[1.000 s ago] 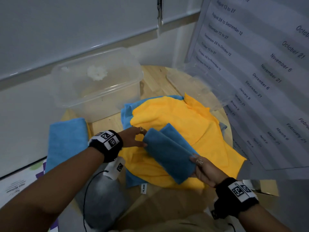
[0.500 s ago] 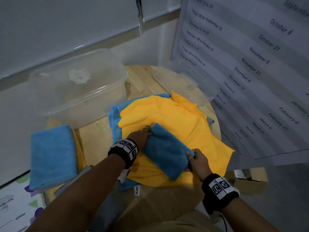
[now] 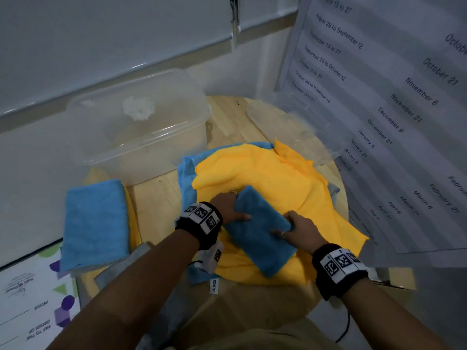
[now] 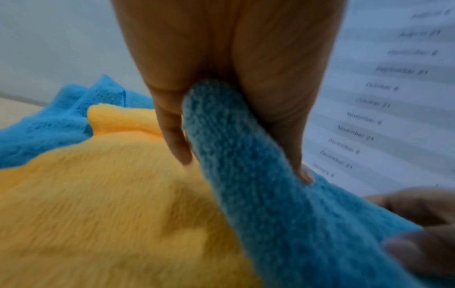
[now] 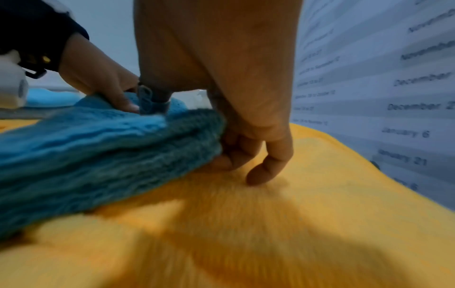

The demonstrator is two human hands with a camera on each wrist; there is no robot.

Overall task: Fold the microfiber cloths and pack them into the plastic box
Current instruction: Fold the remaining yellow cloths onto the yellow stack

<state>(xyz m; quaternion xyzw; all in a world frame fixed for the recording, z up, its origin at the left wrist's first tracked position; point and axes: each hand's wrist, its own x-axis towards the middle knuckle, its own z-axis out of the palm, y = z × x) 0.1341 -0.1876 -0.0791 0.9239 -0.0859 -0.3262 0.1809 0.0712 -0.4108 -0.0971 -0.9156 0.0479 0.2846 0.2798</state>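
Note:
A folded dark blue cloth (image 3: 257, 231) lies on a spread yellow cloth (image 3: 273, 178) on the round wooden table (image 3: 156, 198). My left hand (image 3: 228, 207) grips its far left edge, thumb on top and fingers beneath, as the left wrist view shows at the cloth (image 4: 246, 155). My right hand (image 3: 295, 229) holds the right edge, thumb on top and fingers curled under the dark blue cloth (image 5: 110, 152). The clear plastic box (image 3: 136, 122) stands at the back left with something white inside. A folded light blue cloth (image 3: 93, 223) lies at the left.
Another light blue cloth (image 3: 187, 173) sticks out from under the yellow one. The box's clear lid (image 3: 298, 122) leans at the back right, against a large printed calendar sheet (image 3: 379, 97). A printed paper (image 3: 30, 299) lies at the lower left.
The dark blue cloth has been folded over into a narrower, thicker strip. Both hands have closed in on its two sides and now grip it.

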